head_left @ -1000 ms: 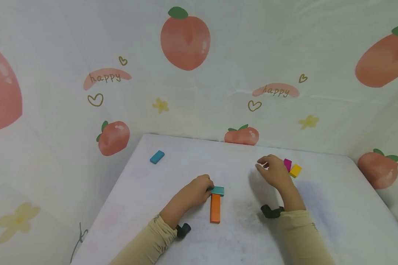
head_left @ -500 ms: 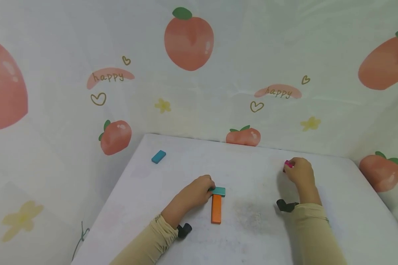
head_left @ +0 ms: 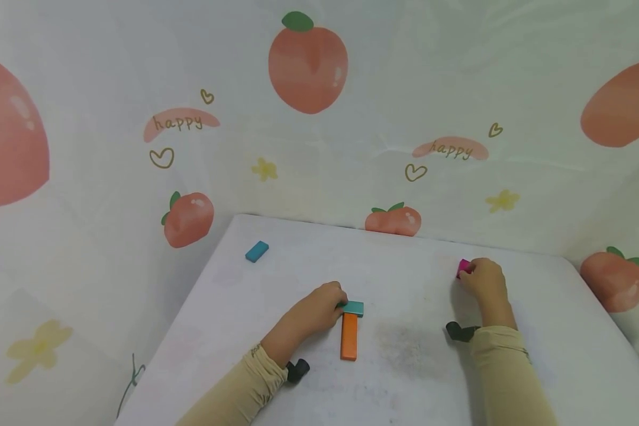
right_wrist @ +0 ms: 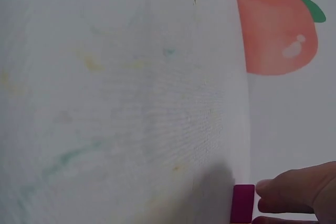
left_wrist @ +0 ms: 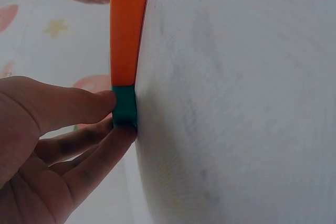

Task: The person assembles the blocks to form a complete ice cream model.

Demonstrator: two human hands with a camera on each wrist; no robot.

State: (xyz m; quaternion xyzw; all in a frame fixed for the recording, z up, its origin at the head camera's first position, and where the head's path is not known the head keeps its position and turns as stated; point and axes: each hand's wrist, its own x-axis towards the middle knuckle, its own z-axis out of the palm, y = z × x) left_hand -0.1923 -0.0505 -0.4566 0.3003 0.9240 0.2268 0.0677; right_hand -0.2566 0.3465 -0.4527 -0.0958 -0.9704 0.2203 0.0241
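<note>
"Teal block: where does it sit?"

"Near the middle of the white table, laid crosswise against the far end of the orange block, the two touching."

"And the left hand?"

"Pinching the teal block by its left end, between thumb and fingers."

"What about the right hand?"

"Well apart from the other, over on the far right, fingertips at the magenta block. Whether they grip it, I cannot tell."

"Anything else on the table?"

"A blue block, far left. Behind rises a pale, peach-printed backdrop."
</note>
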